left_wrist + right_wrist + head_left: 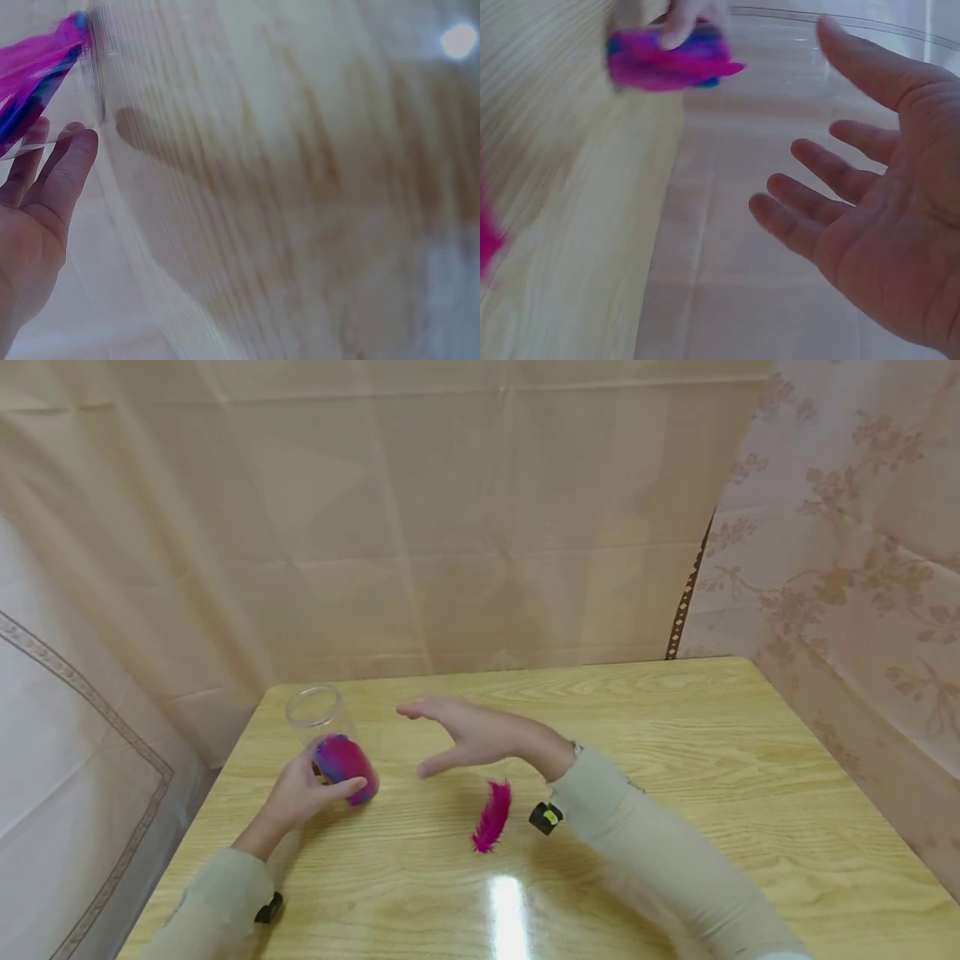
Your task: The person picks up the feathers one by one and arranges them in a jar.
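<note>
My left hand (300,793) grips the lower part of a clear jar, its thumb laid across the front. Pink and blue feathers (347,768) are bunched in the bottom of the jar; in the right wrist view the same feathers (667,64) show under the thumb. The round open rim of the clear jar (315,687) points up and away. My right hand (480,732) is held above the middle of the table, thumb and fingers spread apart, holding nothing. Below it, nearer the front, a single magenta feather (492,817) lies on the table.
The wood-grain table (712,735) has its far edge against a beige curtain (480,527). A flowered cloth (862,568) hangs at the right, and a pale cloth (67,760) at the left. Light glares on the tabletop near the front.
</note>
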Demonstrator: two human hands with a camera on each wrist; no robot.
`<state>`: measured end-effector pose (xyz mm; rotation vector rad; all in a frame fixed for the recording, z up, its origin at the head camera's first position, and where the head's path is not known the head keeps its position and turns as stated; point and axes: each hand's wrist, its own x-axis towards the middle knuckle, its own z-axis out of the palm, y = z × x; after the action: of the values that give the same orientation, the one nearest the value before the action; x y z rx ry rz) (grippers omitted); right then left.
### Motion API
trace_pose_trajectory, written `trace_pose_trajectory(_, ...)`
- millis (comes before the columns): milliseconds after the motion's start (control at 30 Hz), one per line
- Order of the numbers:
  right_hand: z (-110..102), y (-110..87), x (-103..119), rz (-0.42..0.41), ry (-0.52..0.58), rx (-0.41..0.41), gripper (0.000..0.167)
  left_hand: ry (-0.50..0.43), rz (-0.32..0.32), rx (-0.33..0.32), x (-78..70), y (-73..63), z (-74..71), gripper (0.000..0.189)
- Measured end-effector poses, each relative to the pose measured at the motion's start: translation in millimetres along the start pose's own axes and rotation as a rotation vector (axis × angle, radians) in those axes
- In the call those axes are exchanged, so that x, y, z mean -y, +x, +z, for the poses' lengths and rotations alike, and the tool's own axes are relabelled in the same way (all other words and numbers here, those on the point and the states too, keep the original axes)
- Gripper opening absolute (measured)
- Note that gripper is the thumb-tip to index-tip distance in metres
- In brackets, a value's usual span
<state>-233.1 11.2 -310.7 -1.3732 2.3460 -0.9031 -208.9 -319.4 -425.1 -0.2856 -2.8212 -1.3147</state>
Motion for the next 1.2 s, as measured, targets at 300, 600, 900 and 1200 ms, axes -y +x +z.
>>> trace_pose_trajectory(300,25.1,-51.2,-30.3,0.062,-0.243,0.170,0.078,-0.006,-0.019,0.005,0.8,-0.1,1.2,0.087)
trace_pose_trajectory(600,54.7,-68.0,-50.7,-0.014,-0.415,0.222,0.053,-0.011,0.000,0.002,1.7,1.8,1.5,0.084)
trace_pose_trajectory(900,67.3,-63.0,-54.8,-0.019,-0.467,0.225,0.041,-0.012,-0.027,0.007,-0.5,1.9,1.2,0.088)
trace_pose_trajectory(1200,75.4,-63.9,-53.3,0.059,-0.397,0.204,0.030,0.007,-0.040,0.005,-2.2,-0.4,-0.4,0.090)
